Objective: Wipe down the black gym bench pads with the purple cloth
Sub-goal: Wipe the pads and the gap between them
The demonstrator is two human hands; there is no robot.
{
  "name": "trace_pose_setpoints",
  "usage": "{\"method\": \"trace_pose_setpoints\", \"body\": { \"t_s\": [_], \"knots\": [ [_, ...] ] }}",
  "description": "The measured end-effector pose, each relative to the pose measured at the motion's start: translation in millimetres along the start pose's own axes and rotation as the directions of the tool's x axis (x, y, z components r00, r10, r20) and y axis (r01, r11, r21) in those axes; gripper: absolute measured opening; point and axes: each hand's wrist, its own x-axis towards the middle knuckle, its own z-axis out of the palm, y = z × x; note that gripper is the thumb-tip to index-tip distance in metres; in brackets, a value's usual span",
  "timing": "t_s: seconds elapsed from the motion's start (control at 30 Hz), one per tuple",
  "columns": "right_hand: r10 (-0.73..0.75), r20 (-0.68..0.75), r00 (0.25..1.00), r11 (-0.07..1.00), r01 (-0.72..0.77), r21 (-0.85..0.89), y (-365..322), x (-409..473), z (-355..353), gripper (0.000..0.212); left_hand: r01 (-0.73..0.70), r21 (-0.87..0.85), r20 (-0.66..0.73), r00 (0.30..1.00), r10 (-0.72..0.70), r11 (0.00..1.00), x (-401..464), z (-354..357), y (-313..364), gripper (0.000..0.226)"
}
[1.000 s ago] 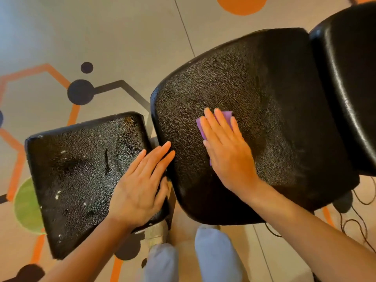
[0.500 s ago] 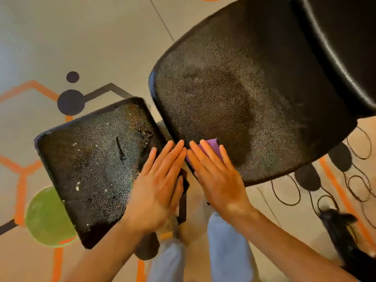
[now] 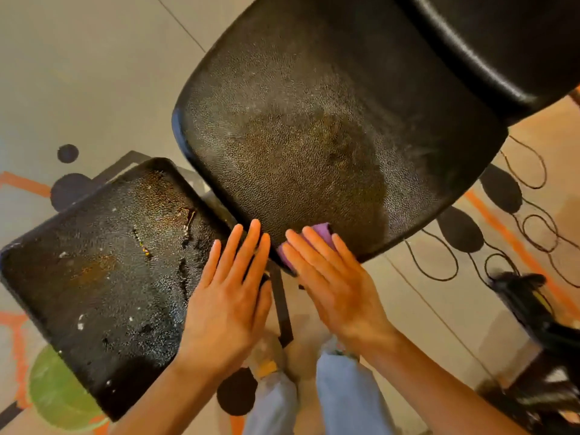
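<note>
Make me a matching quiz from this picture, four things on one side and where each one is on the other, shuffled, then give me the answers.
Things:
1. purple cloth
2. left hand
3. worn small pad
4. large pad

Places:
A. flat on the small pad's near corner
B. under the right hand, at the large pad's near edge
C. left of the large pad, speckled with white flecks
D. centre of the view, a darker patch across its middle

Pairs: 1-B, 2-A, 3-C, 4-D
</note>
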Motion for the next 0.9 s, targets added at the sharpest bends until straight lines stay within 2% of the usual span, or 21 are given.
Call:
{"method": "trace_pose_setpoints", "body": {
  "t_s": [0.03, 0.1, 0.17, 0.23, 0.27, 0.33, 0.4, 0.43, 0.47, 0.5, 0.57, 0.6, 0.63, 0.67, 0.73, 0.8, 0.87, 0.9],
  "knots": [
    [0.016, 0.002, 1.000, 1.000, -0.016, -0.022, 18, -2, -6, 0.044, 0.002, 0.022, 0.014, 1.000, -0.003, 1.000, 0, -2, 0, 0.060],
    [0.227, -0.048, 0.973, 0.974, -0.228, 0.000, 57, 1, -19, 0.045, -0.010, 0.043, 0.034, 0.999, 0.009, 0.999, 4, -6, 3, 0.061],
    [0.522, -0.137, 0.842, 0.851, -0.504, 0.148, 77, 11, -27, 0.046, -0.065, 0.019, 0.027, 0.998, 0.064, 0.998, 11, -8, 9, 0.061],
    [0.682, -0.202, 0.703, 0.732, -0.650, 0.206, 49, 22, -21, 0.045, -0.125, -0.031, 0.016, 0.992, 0.125, 0.992, 23, -8, 17, 0.061],
    [0.669, -0.197, 0.717, 0.743, -0.644, 0.182, 23, 22, -13, 0.045, -0.135, -0.058, 0.012, 0.991, 0.136, 0.989, 28, -7, 20, 0.061],
    [0.503, -0.124, 0.855, 0.864, -0.491, 0.112, -22, 7, 2, 0.048, -0.140, -0.099, 0.008, 0.990, 0.141, 0.985, 38, -6, 25, 0.060],
    [0.339, -0.035, 0.940, 0.938, -0.335, 0.088, -10, -5, -2, 0.047, -0.144, -0.100, -0.008, 0.990, 0.144, 0.985, 44, -7, 26, 0.057],
    [0.318, -0.058, 0.946, 0.945, -0.311, 0.098, 14, -2, -6, 0.046, -0.147, -0.081, -0.018, 0.989, 0.146, 0.986, 46, -8, 26, 0.056],
    [0.361, -0.100, 0.927, 0.930, -0.349, 0.118, 41, 3, -13, 0.045, -0.150, -0.059, -0.025, 0.989, 0.148, 0.987, 48, -9, 26, 0.056],
    [0.466, -0.159, 0.871, 0.882, -0.442, 0.163, 70, 12, -22, 0.045, -0.149, -0.045, -0.030, 0.989, 0.147, 0.988, 49, -8, 26, 0.057],
    [0.678, -0.255, 0.689, 0.734, -0.614, 0.292, 108, 28, -33, 0.047, -0.132, -0.042, -0.042, 0.991, 0.131, 0.990, 50, -6, 27, 0.059],
    [0.748, -0.274, 0.605, 0.664, -0.671, 0.330, 104, 33, -31, 0.045, -0.132, -0.028, -0.048, 0.990, 0.131, 0.991, 50, -5, 28, 0.059],
    [0.778, -0.280, 0.563, 0.628, -0.703, 0.333, 86, 33, -24, 0.044, -0.140, -0.006, -0.052, 0.989, 0.140, 0.990, 48, -4, 29, 0.058],
    [0.758, -0.261, 0.597, 0.652, -0.697, 0.299, 60, 29, -14, 0.044, -0.148, 0.009, -0.058, 0.987, 0.148, 0.989, 47, -3, 30, 0.057],
    [0.593, -0.195, 0.781, 0.803, -0.554, 0.219, 14, 9, -3, 0.045, -0.151, 0.001, -0.058, 0.987, 0.151, 0.988, 47, -3, 30, 0.056],
    [0.405, -0.148, 0.903, 0.906, -0.374, 0.196, 21, -6, -8, 0.042, -0.148, 0.005, -0.041, 0.988, 0.148, 0.989, 48, -3, 29, 0.058],
    [0.395, -0.198, 0.897, 0.912, -0.357, 0.203, 67, 3, -16, 0.041, -0.130, 0.021, -0.031, 0.991, 0.131, 0.991, 49, -4, 31, 0.059],
    [0.475, -0.240, 0.847, 0.875, -0.425, 0.232, 92, 13, -23, 0.042, -0.125, 0.023, -0.027, 0.992, 0.126, 0.992, 48, -3, 32, 0.059]
  ]
}}
